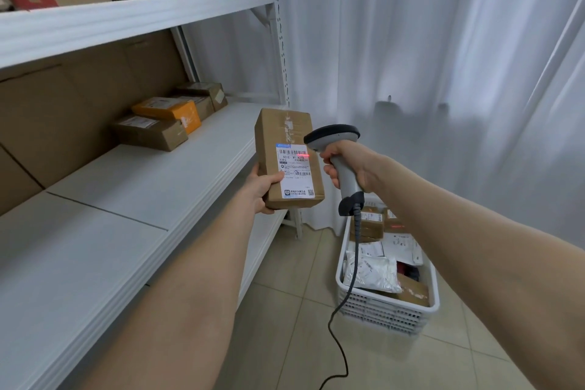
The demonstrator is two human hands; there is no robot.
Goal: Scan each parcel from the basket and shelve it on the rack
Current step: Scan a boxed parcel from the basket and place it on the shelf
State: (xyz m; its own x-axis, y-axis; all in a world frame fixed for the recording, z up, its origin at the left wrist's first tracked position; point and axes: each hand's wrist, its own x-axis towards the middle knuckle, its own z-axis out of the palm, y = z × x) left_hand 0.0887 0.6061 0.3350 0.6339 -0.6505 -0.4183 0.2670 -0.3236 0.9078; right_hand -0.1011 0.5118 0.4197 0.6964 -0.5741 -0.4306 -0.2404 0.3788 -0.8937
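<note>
My left hand (261,188) grips a brown cardboard parcel (278,133) from its lower left side, holding it upright in front of the rack's middle shelf (136,187). Its white shipping label faces me, and a red scan line lies across the barcode. My right hand (351,165) grips the handle of a grey barcode scanner (332,136), whose head points at the label from the right, a short gap away. The white plastic basket (380,310) stands on the floor below my right hand and holds several brown and white parcels.
Several brown and orange parcels (164,120) sit at the back of the middle shelf. Larger boxes fill the top shelf (133,13). The scanner's black cable (340,345) hangs down to the tiled floor. White curtains (443,57) cover the wall on the right.
</note>
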